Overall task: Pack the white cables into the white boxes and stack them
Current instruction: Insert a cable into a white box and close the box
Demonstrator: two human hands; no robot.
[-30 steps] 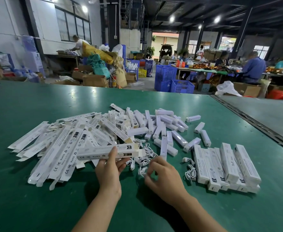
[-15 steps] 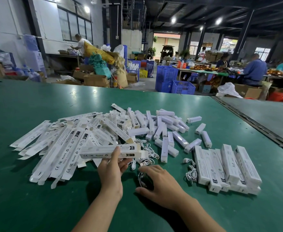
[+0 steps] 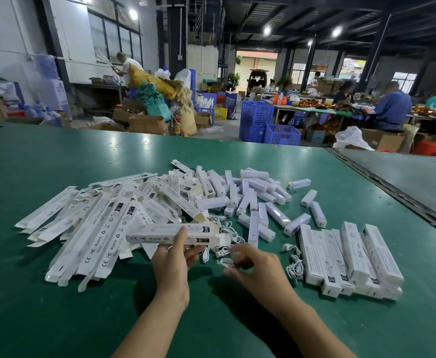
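Observation:
My left hand [image 3: 173, 262] grips a long white box [image 3: 170, 234] level above the green table, its end flap open toward the right. Just right of it, my right hand [image 3: 253, 267] pinches a coiled white cable [image 3: 225, 262] between thumb and fingers. More loose white cables [image 3: 227, 228] lie behind the hands, and another bunch of cables [image 3: 294, 264] lies beside the packed boxes. Several packed white boxes [image 3: 351, 257] sit stacked side by side at the right.
A heap of flat unfolded boxes [image 3: 93, 223] covers the table's left-middle. Small white lamp sticks [image 3: 258, 197] are scattered behind. A metal seam [image 3: 392, 192] runs along the table's right side. Blue crates and seated workers are beyond the far edge.
My right hand lifted off the table with a coiled cable pinched in its fingers and moved up toward the box's open end. The left hand kept the box nearly still.

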